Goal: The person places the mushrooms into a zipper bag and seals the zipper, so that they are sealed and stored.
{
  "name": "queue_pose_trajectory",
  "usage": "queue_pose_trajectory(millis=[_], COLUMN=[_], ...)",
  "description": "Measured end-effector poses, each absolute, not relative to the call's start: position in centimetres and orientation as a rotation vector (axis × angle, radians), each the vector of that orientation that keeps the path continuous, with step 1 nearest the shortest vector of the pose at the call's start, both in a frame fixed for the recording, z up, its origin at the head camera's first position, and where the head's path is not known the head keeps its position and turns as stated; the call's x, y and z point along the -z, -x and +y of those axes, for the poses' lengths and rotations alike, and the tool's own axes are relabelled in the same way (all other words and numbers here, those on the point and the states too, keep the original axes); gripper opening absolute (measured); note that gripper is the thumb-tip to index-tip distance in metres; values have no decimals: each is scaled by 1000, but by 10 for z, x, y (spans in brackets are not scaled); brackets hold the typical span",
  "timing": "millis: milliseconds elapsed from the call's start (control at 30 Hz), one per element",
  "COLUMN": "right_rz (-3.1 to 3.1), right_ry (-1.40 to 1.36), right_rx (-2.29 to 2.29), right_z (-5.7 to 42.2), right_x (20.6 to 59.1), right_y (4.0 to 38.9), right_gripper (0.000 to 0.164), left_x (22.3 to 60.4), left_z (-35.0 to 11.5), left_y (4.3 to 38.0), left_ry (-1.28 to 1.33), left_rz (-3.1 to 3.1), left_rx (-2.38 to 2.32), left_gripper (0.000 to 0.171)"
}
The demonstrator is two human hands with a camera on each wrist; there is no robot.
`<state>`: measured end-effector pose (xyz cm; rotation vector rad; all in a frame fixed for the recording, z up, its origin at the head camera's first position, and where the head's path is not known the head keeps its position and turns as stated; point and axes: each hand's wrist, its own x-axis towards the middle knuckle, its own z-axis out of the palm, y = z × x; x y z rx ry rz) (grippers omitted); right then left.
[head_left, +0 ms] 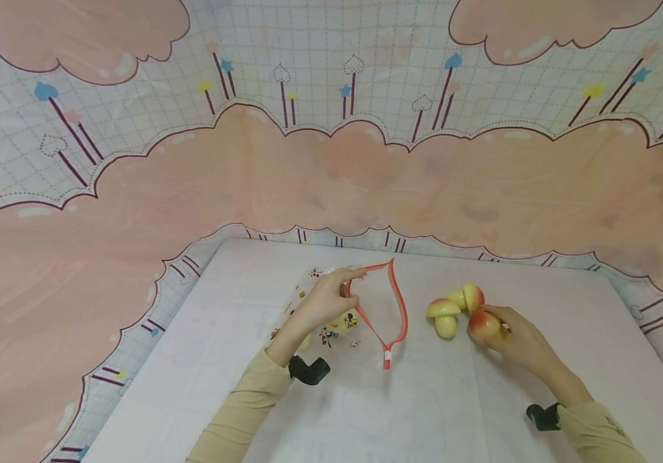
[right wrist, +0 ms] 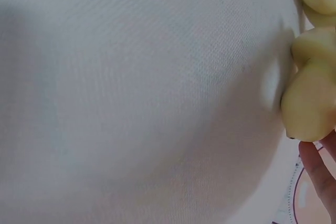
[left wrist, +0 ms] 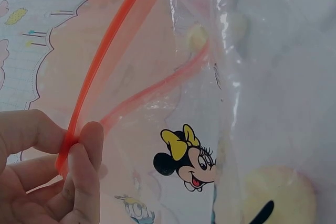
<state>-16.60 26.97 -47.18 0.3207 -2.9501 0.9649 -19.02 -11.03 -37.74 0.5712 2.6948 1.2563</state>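
Observation:
My left hand (head_left: 325,299) pinches the red zip edge of a clear zip bag (left wrist: 131,161) between thumb and fingers. The bag's mouth gapes, its red rim (head_left: 399,302) bowed to the right. Cartoon figures are printed on the plastic, and a pale yellow rounded thing (left wrist: 281,195) shows through it in the left wrist view. On the right, my right hand (head_left: 519,341) holds a yellow toy mushroom with a reddish cap (head_left: 483,325) by its side. Two more toy mushrooms lie against it: one with its cap up (head_left: 444,315), another on its side (head_left: 470,297).
Everything rests on a white table (head_left: 424,411). Behind it hangs a patterned cloth (head_left: 331,180) with peach clouds. A black wrist mount sits at each cuff, the left mount (head_left: 310,371) close below the bag.

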Motion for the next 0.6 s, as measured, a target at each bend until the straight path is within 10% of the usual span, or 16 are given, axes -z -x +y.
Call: queue_pose_trajectory(millis=[600], right_rz=[-2932], right_ry=[-327], right_rx=[-983], right_z=[271], right_x=[468], right_y=[159], right_gripper=[60], left_x=[378], left_z=[-110], left_y=[191], left_ry=[-581], left_rz=[2693], left_rx=[-1247], left_gripper=[56])
